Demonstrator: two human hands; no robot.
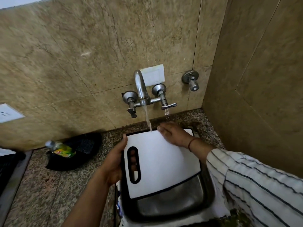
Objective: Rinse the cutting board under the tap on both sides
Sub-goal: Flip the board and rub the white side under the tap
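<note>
A white cutting board (165, 163) with a black rim and an oval handle slot is held flat over the steel sink (180, 203). My left hand (114, 163) grips its left edge, with fingers showing through the slot. My right hand (172, 133) lies flat on the board's far right part, fingers spread near the stream. Water runs from the chrome tap (141, 89) and lands on the board's far edge.
A black tray (85, 148) with a green-labelled bottle (60, 149) sits on the speckled granite counter (49, 185) to the left. A separate wall valve (191, 79) is right of the tap. Tiled walls close in behind and on the right.
</note>
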